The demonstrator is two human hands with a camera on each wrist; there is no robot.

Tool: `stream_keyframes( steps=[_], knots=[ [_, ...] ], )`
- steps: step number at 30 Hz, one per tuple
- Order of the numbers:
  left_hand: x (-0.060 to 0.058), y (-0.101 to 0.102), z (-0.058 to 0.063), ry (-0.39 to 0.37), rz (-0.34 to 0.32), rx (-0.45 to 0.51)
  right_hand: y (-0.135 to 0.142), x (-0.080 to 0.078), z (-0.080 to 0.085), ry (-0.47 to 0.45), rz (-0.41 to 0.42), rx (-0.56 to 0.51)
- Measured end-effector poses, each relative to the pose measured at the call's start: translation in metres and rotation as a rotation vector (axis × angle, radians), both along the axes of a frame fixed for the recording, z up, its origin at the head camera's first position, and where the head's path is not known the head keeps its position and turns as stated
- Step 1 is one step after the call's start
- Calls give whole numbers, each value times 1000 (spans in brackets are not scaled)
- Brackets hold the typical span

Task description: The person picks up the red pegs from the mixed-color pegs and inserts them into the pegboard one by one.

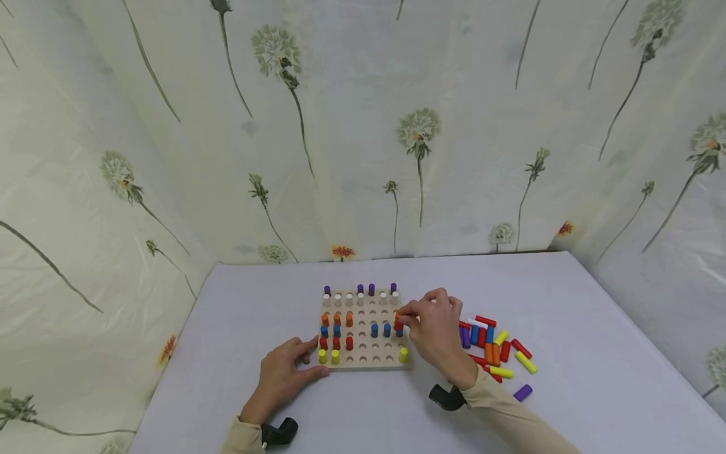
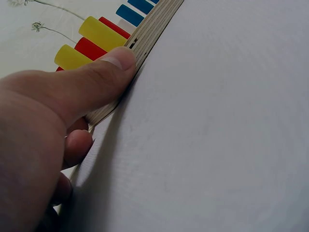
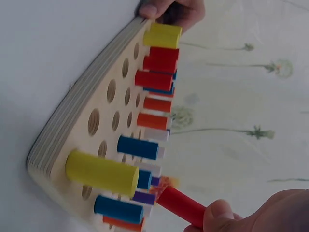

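Observation:
A wooden pegboard [image 1: 368, 367] lies on the table with colored pegs standing in rows of holes. Yellow pegs [image 1: 403, 355] are in the front row, then red, blue [image 1: 374, 330], orange [image 1: 337, 320], white [image 1: 349, 300] and purple [image 1: 371, 289] behind. My left hand [image 1: 286, 372] grips the board's front left corner, thumb on the front edge and fingers along the left side. Between thumb and fingertips, my right hand [image 1: 437, 328] pinches a red peg [image 3: 182, 205]. That peg is tilted over the board's right side, overlapping a blue peg in the head view.
Right of the board lies a loose heap of pegs [image 1: 496, 354] in several colors, partly behind my right forearm. A single purple peg [image 1: 523, 393] lies nearer the front. Behind the white table [image 1: 272, 277] hangs a dandelion-print curtain [image 1: 351, 157].

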State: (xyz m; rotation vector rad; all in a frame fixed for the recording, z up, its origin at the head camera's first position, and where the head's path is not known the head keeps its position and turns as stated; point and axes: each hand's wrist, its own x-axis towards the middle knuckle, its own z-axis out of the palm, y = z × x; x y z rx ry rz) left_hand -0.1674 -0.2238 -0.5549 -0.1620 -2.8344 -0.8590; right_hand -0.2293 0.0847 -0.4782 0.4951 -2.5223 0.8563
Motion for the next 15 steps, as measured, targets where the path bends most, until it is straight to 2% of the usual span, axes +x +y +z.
stream_keyframes(
  steps=[9,15],
  knots=[
    [-1,-1,-1,-11,-8,-13,-18,1,-1,-46,65,-38],
    [0,-1,-1,-13,-5,-23,-30,2,-4,-44,87,-7]
  ],
)
